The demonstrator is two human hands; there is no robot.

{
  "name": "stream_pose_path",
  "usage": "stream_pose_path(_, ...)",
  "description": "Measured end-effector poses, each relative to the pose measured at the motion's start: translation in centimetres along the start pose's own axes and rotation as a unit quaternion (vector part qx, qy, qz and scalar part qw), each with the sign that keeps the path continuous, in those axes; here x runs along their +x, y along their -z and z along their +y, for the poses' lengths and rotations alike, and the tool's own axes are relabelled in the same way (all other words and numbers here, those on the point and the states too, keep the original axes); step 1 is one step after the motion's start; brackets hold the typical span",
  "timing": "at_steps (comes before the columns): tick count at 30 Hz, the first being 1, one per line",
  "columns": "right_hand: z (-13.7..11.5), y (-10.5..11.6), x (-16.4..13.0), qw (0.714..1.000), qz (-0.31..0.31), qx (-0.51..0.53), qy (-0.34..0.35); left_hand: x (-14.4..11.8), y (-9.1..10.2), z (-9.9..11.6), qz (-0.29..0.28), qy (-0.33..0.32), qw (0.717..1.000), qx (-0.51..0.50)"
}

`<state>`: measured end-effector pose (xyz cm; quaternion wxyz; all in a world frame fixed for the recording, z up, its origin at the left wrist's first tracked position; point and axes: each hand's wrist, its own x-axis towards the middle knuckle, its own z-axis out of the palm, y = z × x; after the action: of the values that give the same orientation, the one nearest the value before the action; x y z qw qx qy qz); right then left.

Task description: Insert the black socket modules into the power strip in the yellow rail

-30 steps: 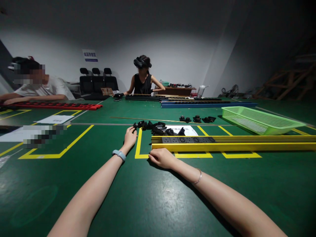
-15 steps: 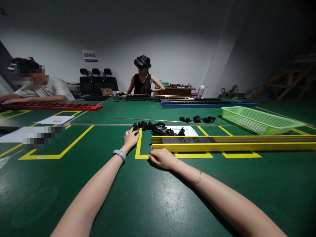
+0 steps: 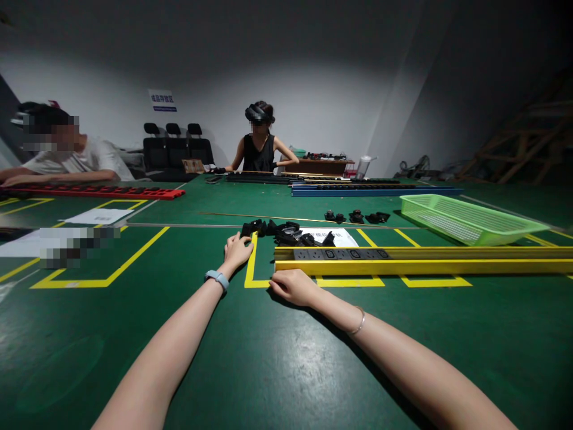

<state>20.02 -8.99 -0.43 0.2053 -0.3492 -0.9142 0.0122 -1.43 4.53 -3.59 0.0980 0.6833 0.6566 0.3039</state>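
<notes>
Left hand [image 3: 236,251] reaches far, fingers loosely curled at the near-left edge of the black parts pile [image 3: 286,233], grip unclear. Right hand [image 3: 293,286], fingers bent, rests by the yellow rail [image 3: 425,266]'s left end.

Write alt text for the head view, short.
A person's left hand reaches a pile of small black parts on a green table, while the right hand rests at the end of a long yellow power strip. Two other people sit farther back.
</notes>
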Motion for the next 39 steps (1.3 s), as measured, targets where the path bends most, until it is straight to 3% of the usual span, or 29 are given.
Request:
stream_pose_path(9, 0.1, -0.2, 0.0, 1.0, -0.001, -0.001, 0.001, -0.1, 0.5, 0.1, 0.029, -0.012, 0.999, -0.027)
stream_pose_path(30, 0.1, -0.2, 0.0, 1.0, 0.001, 0.001, -0.006, 0.2, 1.2, 0.4, -0.036, -0.01, 0.999, -0.031)
stream_pose_path(34, 0.0, -0.2, 0.0, 1.0, 0.001, -0.002, -0.004, 0.0, 1.3, 0.3, -0.023, -0.008, 0.998, -0.063)
stream_pose_path(39, 0.0, -0.1, -0.1, 1.0, 0.001, -0.001, -0.002, -0.1, 0.9, 0.1, 0.032, 0.018, 0.993, -0.113)
